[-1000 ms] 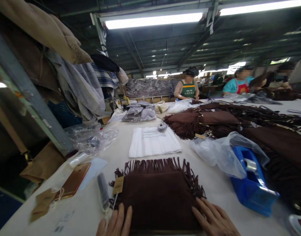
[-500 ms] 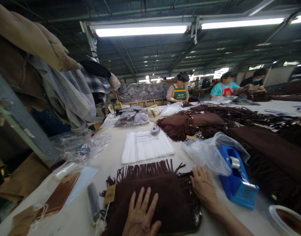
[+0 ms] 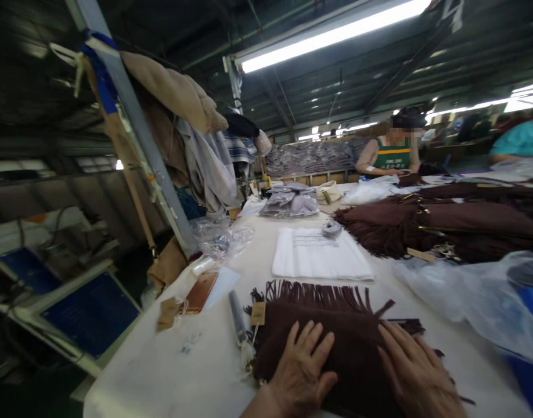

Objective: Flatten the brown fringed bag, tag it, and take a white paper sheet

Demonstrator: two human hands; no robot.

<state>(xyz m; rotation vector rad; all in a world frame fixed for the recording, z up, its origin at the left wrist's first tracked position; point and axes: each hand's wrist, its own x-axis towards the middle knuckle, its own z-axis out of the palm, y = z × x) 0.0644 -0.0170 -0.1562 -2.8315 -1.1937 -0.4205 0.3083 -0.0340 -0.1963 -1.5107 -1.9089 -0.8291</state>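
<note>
A folded dark brown fringed scarf [image 3: 331, 322] lies on the white table [image 3: 170, 377] right in front of me, its fringe pointing away from me. A tan paper tag [image 3: 258, 313] hangs at its left corner. My left hand [image 3: 303, 371] lies flat on the scarf's near left part, fingers spread. My right hand [image 3: 417, 374] presses flat on the scarf's right part. Neither hand grips anything.
Beyond the scarf lies a folded white cloth [image 3: 321, 261]. A heap of brown fringed scarves [image 3: 445, 223] fills the right side, with clear plastic bags [image 3: 467, 296] in front. A phone [image 3: 200, 292] and clear wrappers [image 3: 220, 241] lie left. A person in a green apron [image 3: 391, 157] works at the far end.
The view has swung left. My right hand moved from the scarf's far right corner back onto its near right part. My left hand stays flat on the scarf.
</note>
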